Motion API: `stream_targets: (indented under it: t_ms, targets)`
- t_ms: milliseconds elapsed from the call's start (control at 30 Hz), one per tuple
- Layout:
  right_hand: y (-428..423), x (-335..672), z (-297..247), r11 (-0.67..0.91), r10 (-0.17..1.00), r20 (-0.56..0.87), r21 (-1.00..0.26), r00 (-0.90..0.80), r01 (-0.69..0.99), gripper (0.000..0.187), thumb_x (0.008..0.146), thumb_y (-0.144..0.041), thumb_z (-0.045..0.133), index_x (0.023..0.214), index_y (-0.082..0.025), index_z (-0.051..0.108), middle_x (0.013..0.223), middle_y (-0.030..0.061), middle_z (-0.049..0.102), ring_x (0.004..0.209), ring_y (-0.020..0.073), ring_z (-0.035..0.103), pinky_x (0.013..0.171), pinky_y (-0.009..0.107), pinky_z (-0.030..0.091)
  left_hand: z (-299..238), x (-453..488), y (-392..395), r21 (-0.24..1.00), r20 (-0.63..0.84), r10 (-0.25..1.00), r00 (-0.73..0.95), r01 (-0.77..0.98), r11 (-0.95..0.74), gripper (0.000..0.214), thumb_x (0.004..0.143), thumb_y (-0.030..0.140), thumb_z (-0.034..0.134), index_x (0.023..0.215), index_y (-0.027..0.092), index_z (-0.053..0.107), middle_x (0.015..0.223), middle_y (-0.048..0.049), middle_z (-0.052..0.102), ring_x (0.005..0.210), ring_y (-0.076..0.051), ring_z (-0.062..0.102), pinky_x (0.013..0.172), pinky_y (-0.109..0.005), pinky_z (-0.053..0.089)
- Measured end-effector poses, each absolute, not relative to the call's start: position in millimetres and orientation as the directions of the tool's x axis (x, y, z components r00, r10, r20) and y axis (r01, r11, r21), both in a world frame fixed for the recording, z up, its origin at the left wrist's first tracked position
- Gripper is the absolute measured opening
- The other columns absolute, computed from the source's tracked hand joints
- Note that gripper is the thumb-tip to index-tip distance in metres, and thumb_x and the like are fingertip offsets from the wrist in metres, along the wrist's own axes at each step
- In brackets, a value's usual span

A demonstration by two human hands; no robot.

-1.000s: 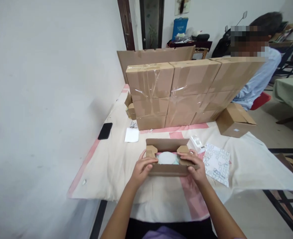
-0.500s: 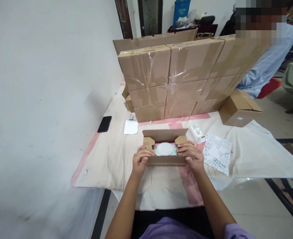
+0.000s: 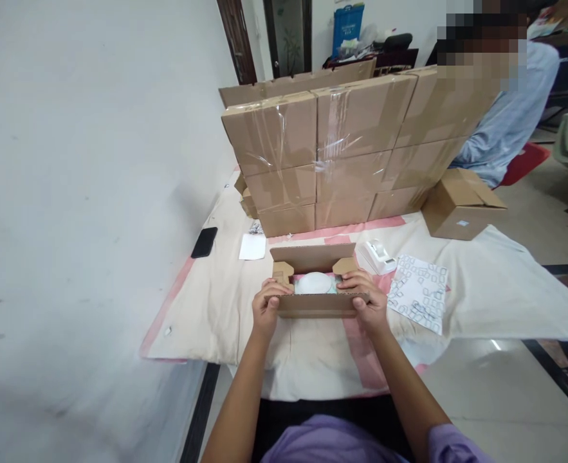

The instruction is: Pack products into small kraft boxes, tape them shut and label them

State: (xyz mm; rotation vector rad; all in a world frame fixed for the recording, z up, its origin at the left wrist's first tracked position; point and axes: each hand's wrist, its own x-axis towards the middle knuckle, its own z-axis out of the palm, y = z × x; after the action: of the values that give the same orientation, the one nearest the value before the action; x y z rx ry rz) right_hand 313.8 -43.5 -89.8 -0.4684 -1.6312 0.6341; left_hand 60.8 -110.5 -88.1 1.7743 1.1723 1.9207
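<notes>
Both hands grip an open cardboard box [image 3: 315, 307] standing on the cloth in front of me. My left hand [image 3: 267, 308] closes on the left end of its near wall, thumb outside and fingers over the edge. My right hand [image 3: 369, 302] clasps the right end the same way. Within the box lies a white oval item [image 3: 315, 283], its lower part hidden by the near wall; its kind I cannot make out. The far flap [image 3: 312, 258] stands up, and small side flaps fold inward at both ends.
Taped cartons [image 3: 351, 122] form a wall behind the box. A white device [image 3: 379, 256] and a patterned sheet [image 3: 419, 292] lie to the right. On the left are a black phone [image 3: 204, 242] and white paper [image 3: 252, 246]. A brown carton [image 3: 462, 209] stands near a seated person [image 3: 520, 109].
The view has shifted slightly. The near wall of the box now covers more of the white oval item. Both hands keep their hold on the box.
</notes>
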Motion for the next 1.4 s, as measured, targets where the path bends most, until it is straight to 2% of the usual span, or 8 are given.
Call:
stream_targets:
  t_ms: [167, 333, 433, 533, 733, 1033, 1233, 1400]
  targets:
    - [-51.5, 313.7, -94.9, 0.729, 0.678, 0.723, -0.684, -0.13, -0.002, 0.029, 0.098, -0.049, 0.057, 0.104, -0.027, 0.075, 0.102, 0.0086, 0.073, 0.119, 0.0335, 0.059, 0.106, 0.059, 0.044, -86.0, 64.0, -111.7, 0.73, 0.679, 0.692, -0.245, 0.319, -0.604, 0.049, 0.1, 0.057, 0.048, 0.074, 0.022, 0.069, 0.075, -0.004, 0.075, 0.073, -0.02, 0.069, 0.097, -0.046, 0.046]
    - [-52.8, 313.9, -96.4, 0.709, 0.701, 0.7, -0.705, -0.132, 0.029, 0.031, 0.097, -0.052, 0.057, 0.099, -0.027, 0.074, 0.101, 0.0092, 0.073, 0.12, 0.0346, 0.06, 0.107, 0.061, 0.045, -85.3, 67.5, -114.3, 0.765, 0.643, 0.708, -0.291, 0.286, -0.577, 0.049, 0.098, 0.061, 0.05, 0.077, 0.021, 0.068, 0.076, -0.0054, 0.075, 0.076, -0.022, 0.069, 0.097, -0.048, 0.048]
    - [-51.7, 314.5, -98.7, 0.707, 0.704, 0.698, -0.707, -0.132, 0.032, 0.033, 0.097, -0.054, 0.055, 0.097, -0.026, 0.073, 0.1, 0.0092, 0.073, 0.12, 0.0342, 0.061, 0.107, 0.06, 0.045, -83.2, 69.4, -115.5, 0.789, 0.614, 0.727, -0.306, 0.222, -0.573, 0.043, 0.098, 0.058, 0.053, 0.113, 0.02, 0.066, 0.082, -0.0053, 0.075, 0.08, -0.022, 0.071, 0.09, -0.043, 0.051]
    - [-50.3, 315.0, -102.2, 0.726, 0.682, 0.719, -0.688, -0.133, 0.004, 0.036, 0.101, -0.051, 0.048, 0.1, -0.026, 0.074, 0.103, 0.0091, 0.073, 0.122, 0.033, 0.06, 0.108, 0.059, 0.044, -79.6, 70.5, -115.3, 0.809, 0.585, 0.749, -0.311, 0.161, -0.565, 0.059, 0.097, 0.058, 0.056, 0.141, 0.02, 0.046, 0.089, -0.006, 0.075, 0.083, -0.021, 0.073, 0.081, -0.037, 0.054]
    - [-51.5, 313.0, -99.0, 0.714, 0.695, 0.71, -0.701, -0.118, -0.012, 0.035, 0.103, -0.05, 0.047, 0.107, -0.026, 0.073, 0.106, 0.0092, 0.072, 0.124, 0.0329, 0.058, 0.11, 0.059, 0.043, -75.6, 69.0, -115.8, 0.839, 0.54, 0.779, -0.32, 0.127, -0.529, 0.062, 0.095, 0.06, 0.059, 0.14, 0.02, 0.044, 0.088, -0.006, 0.075, 0.087, -0.022, 0.074, 0.084, -0.037, 0.055]
    - [-69.8, 321.8, -104.6, 0.582, 0.811, 0.577, -0.811, -0.096, 0.049, 0.03, 0.098, -0.041, 0.06, 0.125, -0.027, 0.067, 0.143, 0.0107, 0.059, 0.139, 0.0322, 0.049, 0.116, 0.057, 0.039, -79.3, 61.3, -122.6, 0.882, 0.466, 0.8, -0.378, 0.129, -0.453, 0.061, 0.092, 0.051, 0.067, 0.141, 0.023, 0.044, 0.112, -0.012, 0.075, 0.095, -0.02, 0.073, 0.079, -0.031, 0.055]
    - [-65.8, 323.5, -100.9, 0.644, 0.765, 0.639, -0.752, -0.087, 0.139, 0.028, 0.1, -0.047, 0.055, 0.112, -0.027, 0.069, 0.128, 0.0106, 0.065, 0.125, 0.0319, 0.055, 0.108, 0.055, 0.045, -80.5, 61.3, -121.8, 0.883, 0.463, 0.799, -0.383, 0.129, -0.45, 0.06, 0.092, 0.053, 0.068, 0.14, 0.024, 0.046, 0.111, -0.011, 0.075, 0.101, -0.023, 0.072, 0.081, -0.033, 0.055]
    - [-67.3, 317.6, -94.1, 0.646, 0.76, 0.647, -0.738, -0.07, 0.192, 0.033, 0.103, -0.047, 0.045, 0.121, -0.027, 0.065, 0.124, 0.0105, 0.062, 0.122, 0.0315, 0.053, 0.105, 0.052, 0.043, -77.1, 61.6, -121.7, 0.877, 0.476, 0.797, -0.372, 0.131, -0.463, 0.054, 0.092, 0.051, 0.067, 0.135, 0.024, 0.049, 0.106, -0.0092, 0.075, 0.101, -0.022, 0.072, 0.085, -0.034, 0.054]
